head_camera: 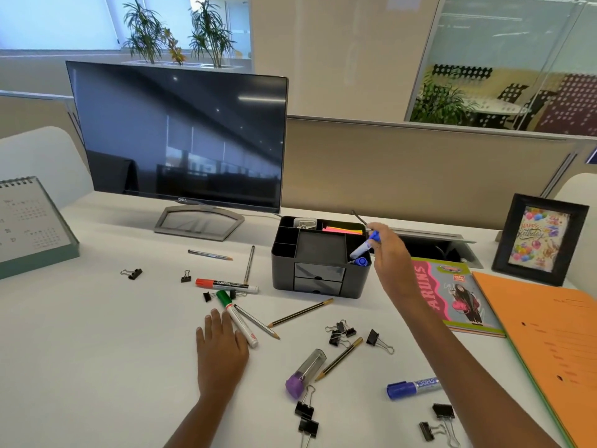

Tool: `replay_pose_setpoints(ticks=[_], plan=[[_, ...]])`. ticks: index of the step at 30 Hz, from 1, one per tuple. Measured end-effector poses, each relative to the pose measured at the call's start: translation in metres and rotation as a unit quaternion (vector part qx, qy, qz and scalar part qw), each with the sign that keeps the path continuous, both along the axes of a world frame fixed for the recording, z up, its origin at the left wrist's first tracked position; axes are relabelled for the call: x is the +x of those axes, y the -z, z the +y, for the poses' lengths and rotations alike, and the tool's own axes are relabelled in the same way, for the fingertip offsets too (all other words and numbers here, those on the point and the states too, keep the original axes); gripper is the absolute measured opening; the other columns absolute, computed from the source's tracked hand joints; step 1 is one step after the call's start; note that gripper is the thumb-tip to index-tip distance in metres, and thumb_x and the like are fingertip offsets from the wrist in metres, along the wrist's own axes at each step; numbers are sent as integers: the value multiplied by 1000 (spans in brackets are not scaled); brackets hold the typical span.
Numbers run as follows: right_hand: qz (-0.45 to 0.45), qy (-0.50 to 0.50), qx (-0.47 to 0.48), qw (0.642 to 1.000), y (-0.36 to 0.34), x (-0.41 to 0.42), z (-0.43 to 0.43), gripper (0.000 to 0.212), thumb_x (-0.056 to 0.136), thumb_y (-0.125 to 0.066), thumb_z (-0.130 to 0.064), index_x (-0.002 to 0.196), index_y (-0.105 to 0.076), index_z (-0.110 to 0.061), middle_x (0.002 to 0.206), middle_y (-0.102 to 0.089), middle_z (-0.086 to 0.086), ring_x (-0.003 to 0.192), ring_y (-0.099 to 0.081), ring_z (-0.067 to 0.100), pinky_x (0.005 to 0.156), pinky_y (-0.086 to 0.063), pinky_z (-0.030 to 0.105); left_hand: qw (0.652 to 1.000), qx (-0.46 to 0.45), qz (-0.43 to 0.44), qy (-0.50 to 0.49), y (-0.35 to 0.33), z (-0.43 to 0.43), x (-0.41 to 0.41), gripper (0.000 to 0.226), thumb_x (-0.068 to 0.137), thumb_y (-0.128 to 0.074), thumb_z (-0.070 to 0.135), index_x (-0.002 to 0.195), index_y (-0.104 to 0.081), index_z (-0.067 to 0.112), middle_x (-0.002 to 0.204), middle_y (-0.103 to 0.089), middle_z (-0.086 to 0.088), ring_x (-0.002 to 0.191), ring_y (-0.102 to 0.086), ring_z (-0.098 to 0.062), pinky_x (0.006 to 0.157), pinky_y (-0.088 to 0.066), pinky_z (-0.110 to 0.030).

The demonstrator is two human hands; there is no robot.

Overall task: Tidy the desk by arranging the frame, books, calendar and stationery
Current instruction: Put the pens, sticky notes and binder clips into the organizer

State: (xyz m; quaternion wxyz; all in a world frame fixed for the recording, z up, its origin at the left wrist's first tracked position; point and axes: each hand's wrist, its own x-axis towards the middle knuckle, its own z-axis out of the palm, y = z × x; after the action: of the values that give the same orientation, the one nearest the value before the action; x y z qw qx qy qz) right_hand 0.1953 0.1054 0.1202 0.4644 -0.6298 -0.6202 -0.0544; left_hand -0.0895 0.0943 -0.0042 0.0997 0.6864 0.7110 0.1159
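A: Task thing right now?
B: Blue-capped marker (363, 248), slanted, body end down over the near-right slot of the organizer (319, 279). Right hand (392, 257) pinches it at the cap end with its fingertips. A second blue marker (361, 261) sits in that slot.
A: Other hand?
B: Left hand (223, 345) lies flat on the desk (97, 334), fingers loosely spread, holding nothing. Its fingertips are just beside the green marker (237, 318); touching or not, cannot tell.
A: Around it?
B: Red marker (226, 283) left of the organizer, pencils and binder clips scattered near. Notebook (458, 295) and orange folder (549, 334) on the right, frame (539, 239) upright far right, calendar (29, 227) standing far left.
A: What could go wrong?
B: The marker is slanted, not plumb. Let go like that, it could catch the slot's rim or the marker inside and tip out onto the desk. The slot looks narrow, so the two may jam. A thin dark stick also pokes up from the right fingers, cannot tell what; with two things in one pinch, one could drop. If the left palm slides, the green marker could roll into the pencils.
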Motion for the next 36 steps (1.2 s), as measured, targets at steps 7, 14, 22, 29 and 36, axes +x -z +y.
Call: replay_pose_setpoints(ticks=[7,14,22,29,36], plan=[[-51,-3,-122,991,14,-4,3,43,91,-39,8,132,-45,-5,106,-60,17,97,-57,28,73,-43,27,999,30,-14,5,0,-1,0,68,81,-15,32,125,-53,-3,131,-50,-28,123,-47,-42,102,-35,-54],[7,-4,-129,992,23,-5,-15,42,95,-36,0,136,-40,-11,125,-57,12,112,-56,23,88,-41,22,998,52,-6,27,-1,-4,0,51,81,-31,20,118,-60,-1,124,-56,-28,115,-53,-46,95,-41,-55],[9,0,-142,990,53,6,-75,29,92,-46,0,117,-58,-7,114,-62,9,103,-57,19,93,-42,23,997,54,6,56,1,-7,1,40,69,-46,5,100,-66,-11,104,-65,-31,94,-64,-47,77,-51,-55],[-72,-143,-353,922,64,32,-132,28,85,-62,-37,108,-62,-23,98,-54,-14,98,-48,5,82,-33,10,996,50,39,69,7,-8,2,42,70,-39,6,95,-65,-15,99,-66,-31,88,-66,-45,71,-53,-53],[-130,-158,-433,878,64,39,-147,34,76,-68,-34,107,-62,-22,91,-47,-17,96,-42,4,84,-36,18,997,34,19,63,4,-17,7,43,64,-46,2,99,-64,-14,105,-64,-32,94,-64,-46,77,-51,-55]])
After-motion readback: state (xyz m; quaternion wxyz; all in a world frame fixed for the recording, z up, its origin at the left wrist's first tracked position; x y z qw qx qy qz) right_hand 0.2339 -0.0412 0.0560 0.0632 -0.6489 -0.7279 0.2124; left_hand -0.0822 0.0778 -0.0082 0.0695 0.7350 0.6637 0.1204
